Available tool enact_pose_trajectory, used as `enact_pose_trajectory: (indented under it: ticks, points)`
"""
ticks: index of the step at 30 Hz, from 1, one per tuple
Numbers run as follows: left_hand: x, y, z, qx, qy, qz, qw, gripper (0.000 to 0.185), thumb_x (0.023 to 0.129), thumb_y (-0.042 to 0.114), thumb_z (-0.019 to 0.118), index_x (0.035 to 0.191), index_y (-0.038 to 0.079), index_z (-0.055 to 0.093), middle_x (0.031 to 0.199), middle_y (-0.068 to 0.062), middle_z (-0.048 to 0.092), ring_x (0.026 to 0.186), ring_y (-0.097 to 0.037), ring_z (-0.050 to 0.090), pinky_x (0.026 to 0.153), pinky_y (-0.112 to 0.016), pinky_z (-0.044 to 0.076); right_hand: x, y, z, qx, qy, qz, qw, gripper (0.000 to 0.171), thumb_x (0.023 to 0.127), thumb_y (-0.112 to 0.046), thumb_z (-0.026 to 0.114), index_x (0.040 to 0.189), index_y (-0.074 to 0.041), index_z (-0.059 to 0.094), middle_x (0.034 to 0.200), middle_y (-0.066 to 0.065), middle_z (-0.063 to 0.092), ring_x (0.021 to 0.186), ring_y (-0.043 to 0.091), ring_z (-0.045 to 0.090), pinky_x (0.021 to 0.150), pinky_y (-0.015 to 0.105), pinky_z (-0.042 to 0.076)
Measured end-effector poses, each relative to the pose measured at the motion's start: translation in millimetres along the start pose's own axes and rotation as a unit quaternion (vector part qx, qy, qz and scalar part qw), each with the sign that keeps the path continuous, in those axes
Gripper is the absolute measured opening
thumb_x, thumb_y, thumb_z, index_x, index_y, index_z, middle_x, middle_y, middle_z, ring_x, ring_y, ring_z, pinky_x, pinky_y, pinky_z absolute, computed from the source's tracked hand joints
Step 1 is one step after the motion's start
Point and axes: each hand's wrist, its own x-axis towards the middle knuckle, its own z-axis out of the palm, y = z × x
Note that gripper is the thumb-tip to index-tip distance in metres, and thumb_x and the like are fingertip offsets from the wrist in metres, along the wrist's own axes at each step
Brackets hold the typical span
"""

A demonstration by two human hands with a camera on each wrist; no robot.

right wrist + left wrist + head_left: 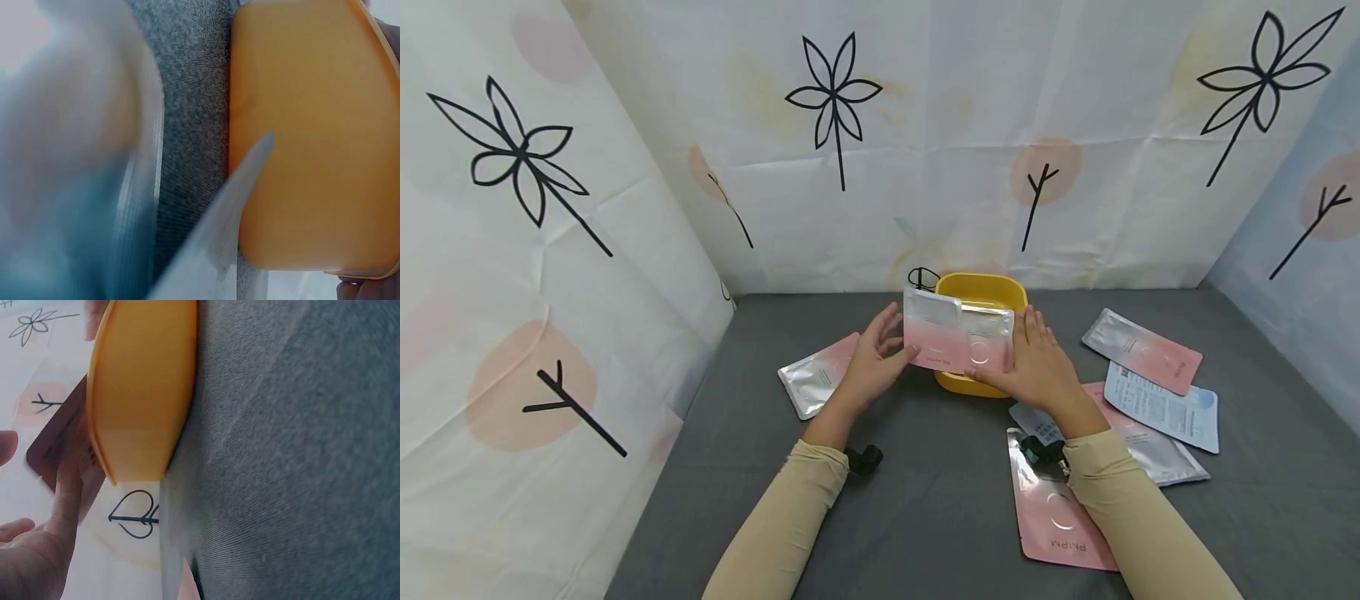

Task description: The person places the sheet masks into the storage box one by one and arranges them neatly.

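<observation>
- Head view: grey table (925,517), bearing loose packets (1161,408) at right.
- Yellow tub (973,384), toward the table's far side.
- Pink-and-silver packets (955,333), overlapping, held upright at the tub.
- Right hand (1045,367): fingers straight, close together by the packets' right edge, thumb in front; whether pinching, I cannot tell.
- Left hand (874,358): thumb and fingers pinching their left edge.

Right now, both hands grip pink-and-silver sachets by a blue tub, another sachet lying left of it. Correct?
No: the tub is yellow, not blue; the head view shows it. Rest stands: left hand and right hand grip pink-and-silver sachets by it, and another sachet lies left of it.
</observation>
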Motion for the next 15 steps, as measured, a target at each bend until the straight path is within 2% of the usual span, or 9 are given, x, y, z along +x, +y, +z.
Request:
enact_pose_trajectory:
  ticks: [3, 8, 12, 15]
  points:
    - [-0.9, -0.8, 1.5, -0.002, -0.013, -0.006, 0.9999, 0.078, 0.102, 0.017, 0.073, 0.168, 0.019, 0.031, 0.169, -0.009, 0.042, 0.14, -0.034, 0.06, 0.112, -0.055, 0.053, 0, 0, 0, 0.001, 0.001, 0.0, 1.0, 0.135, 0.087, -0.087, 0.054, 0.166, 0.01, 0.003, 0.176, 0.03, -0.003, 0.164, 0.049, 0.003, 0.132, 0.064, 0.011]
    - [-2.1, -2.4, 1.0, 0.008, -0.026, -0.008, 0.9996, 0.069, 0.103, 0.019, 0.072, 0.163, 0.02, 0.04, 0.161, -0.009, 0.05, 0.137, -0.03, 0.062, 0.109, -0.05, 0.055, 0, 0, -1, 0.001, 0.0, -0.001, 1.0, 0.134, 0.088, -0.086, 0.055, 0.166, 0.011, 0.005, 0.175, 0.031, -0.002, 0.164, 0.049, 0.004, 0.132, 0.063, 0.012]
    - [-1.8, -3.7, -3.6, 0.017, -0.032, -0.008, 0.9993, 0.061, 0.103, 0.02, 0.072, 0.159, 0.021, 0.047, 0.155, -0.007, 0.055, 0.137, -0.029, 0.063, 0.106, -0.046, 0.058, -1, -1, -1, 0.0, -0.002, 0.0, 1.0, 0.135, 0.088, -0.087, 0.054, 0.166, 0.011, 0.004, 0.175, 0.031, -0.003, 0.164, 0.05, 0.004, 0.132, 0.064, 0.011]
    - [-2.0, -3.2, -10.0, 0.024, -0.032, -0.007, 0.9992, 0.056, 0.103, 0.021, 0.072, 0.155, 0.022, 0.051, 0.153, -0.007, 0.057, 0.137, -0.03, 0.062, 0.105, -0.048, 0.058, -1, -2, -1, 0.001, -0.004, 0.002, 1.0, 0.136, 0.087, -0.088, 0.053, 0.166, 0.011, 0.003, 0.175, 0.031, -0.005, 0.164, 0.05, 0.004, 0.132, 0.064, 0.01]
